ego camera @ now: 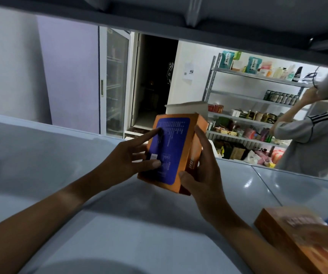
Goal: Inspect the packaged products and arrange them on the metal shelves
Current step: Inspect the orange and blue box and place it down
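Note:
An orange box (181, 143) with a blue printed back panel is held upright over the grey metal shelf (131, 230), its back panel towards me. My right hand (202, 171) grips its right side and lower corner. My left hand (131, 159) holds the left edge, thumb on the blue panel, index finger stretched across the print. A second orange box (289, 234) lies flat on the shelf at the lower right, blurred.
The shelf above (159, 14) hangs low overhead. A white box (186, 109) shows behind the held one. Beyond the shelf stand a glass-door fridge (115, 82), a dark doorway, a stocked metal rack (258, 99) and another person (313, 139) at the right.

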